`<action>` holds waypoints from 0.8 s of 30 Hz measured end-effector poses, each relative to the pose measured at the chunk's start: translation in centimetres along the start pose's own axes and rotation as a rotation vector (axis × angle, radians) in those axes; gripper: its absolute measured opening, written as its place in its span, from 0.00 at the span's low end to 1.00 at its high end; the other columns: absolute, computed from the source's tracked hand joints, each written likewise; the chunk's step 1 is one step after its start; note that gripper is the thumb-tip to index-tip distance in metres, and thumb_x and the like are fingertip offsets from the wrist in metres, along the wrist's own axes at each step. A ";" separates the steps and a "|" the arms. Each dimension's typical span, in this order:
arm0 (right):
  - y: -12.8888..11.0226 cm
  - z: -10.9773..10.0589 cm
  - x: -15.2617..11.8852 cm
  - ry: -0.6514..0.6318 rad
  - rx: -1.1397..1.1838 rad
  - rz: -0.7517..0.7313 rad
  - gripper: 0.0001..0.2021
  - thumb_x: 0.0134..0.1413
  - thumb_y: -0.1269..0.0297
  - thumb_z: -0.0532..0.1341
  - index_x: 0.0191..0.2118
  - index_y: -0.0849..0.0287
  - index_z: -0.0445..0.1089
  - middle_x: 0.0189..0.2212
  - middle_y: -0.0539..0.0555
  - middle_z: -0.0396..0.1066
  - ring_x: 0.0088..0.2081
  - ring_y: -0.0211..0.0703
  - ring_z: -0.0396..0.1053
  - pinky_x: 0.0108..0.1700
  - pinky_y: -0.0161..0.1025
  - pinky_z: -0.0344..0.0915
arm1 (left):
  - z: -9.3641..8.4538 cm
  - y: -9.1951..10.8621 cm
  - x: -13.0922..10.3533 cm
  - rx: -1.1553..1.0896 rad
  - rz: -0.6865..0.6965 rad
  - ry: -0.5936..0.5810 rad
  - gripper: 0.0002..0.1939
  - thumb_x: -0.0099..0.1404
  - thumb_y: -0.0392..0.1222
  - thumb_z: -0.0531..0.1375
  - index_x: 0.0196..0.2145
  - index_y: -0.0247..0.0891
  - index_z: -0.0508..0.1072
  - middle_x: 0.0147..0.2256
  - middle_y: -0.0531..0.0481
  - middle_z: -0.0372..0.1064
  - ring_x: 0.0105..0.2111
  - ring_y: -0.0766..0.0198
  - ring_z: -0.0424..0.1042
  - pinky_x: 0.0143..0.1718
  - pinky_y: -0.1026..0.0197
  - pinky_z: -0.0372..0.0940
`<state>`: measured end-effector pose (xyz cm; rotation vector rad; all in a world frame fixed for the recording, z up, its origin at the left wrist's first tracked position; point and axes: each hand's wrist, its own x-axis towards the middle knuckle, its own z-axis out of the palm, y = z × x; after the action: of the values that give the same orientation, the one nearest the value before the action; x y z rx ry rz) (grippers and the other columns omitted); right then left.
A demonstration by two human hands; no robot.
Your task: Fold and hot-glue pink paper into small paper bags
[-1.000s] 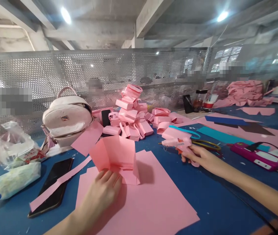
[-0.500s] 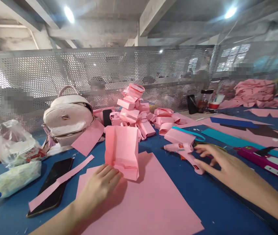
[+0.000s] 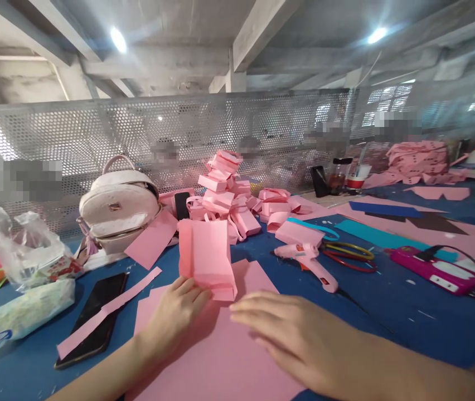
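Note:
A folded pink paper piece (image 3: 206, 250) with raised sides stands on large flat pink sheets (image 3: 224, 356). My left hand (image 3: 181, 306) is closed on its lower left edge, the fingertips partly hidden behind the fold. Near its lower right corner is my right hand (image 3: 291, 334), fingers stretched out and holding nothing, over the pink sheets. A pink glue gun (image 3: 306, 262) lies on the blue table to the right, its dark cord trailing toward me.
A heap of folded pink paper (image 3: 227, 195) lies behind. To the left are a white backpack (image 3: 120, 206), a black phone (image 3: 95, 317) under a pink strip, and a plastic bag (image 3: 28, 245). A magenta power strip (image 3: 434, 270) and coloured coils (image 3: 350, 255) lie right.
My right hand has moved left and nearer, from beside the glue gun to the folded paper. My left hand keeps its hold. The view has shifted slightly right.

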<state>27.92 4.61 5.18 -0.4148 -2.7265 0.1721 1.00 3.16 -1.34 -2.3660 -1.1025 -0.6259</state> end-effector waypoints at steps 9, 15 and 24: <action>1.6 5.2 3.9 -0.079 -0.353 -0.018 0.07 0.55 0.79 0.61 0.34 0.61 0.72 0.31 0.53 0.75 0.33 0.47 0.71 0.36 0.43 0.64 | -0.3 2.6 -0.3 0.053 0.110 0.059 0.12 0.66 0.24 0.51 0.41 0.31 0.73 0.27 0.47 0.73 0.24 0.57 0.67 0.27 0.55 0.61; 3.0 6.1 4.6 -0.116 -0.403 -0.059 0.07 0.57 0.78 0.61 0.33 0.60 0.71 0.30 0.52 0.74 0.34 0.46 0.68 0.38 0.43 0.59 | 0.1 2.8 -1.0 0.084 0.132 0.077 0.15 0.69 0.24 0.48 0.44 0.25 0.74 0.31 0.41 0.78 0.28 0.54 0.75 0.29 0.52 0.65; 3.9 7.1 5.2 -0.137 -0.451 -0.062 0.04 0.56 0.75 0.64 0.33 0.60 0.73 0.29 0.52 0.73 0.34 0.46 0.66 0.38 0.45 0.57 | 0.7 2.0 -1.8 0.112 0.119 0.049 0.17 0.69 0.26 0.48 0.47 0.28 0.74 0.37 0.40 0.81 0.32 0.54 0.78 0.35 0.51 0.67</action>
<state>21.61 9.51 -0.25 -0.4508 -2.8998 -0.4558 1.63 1.34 -3.32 -2.2889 -0.9425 -0.5620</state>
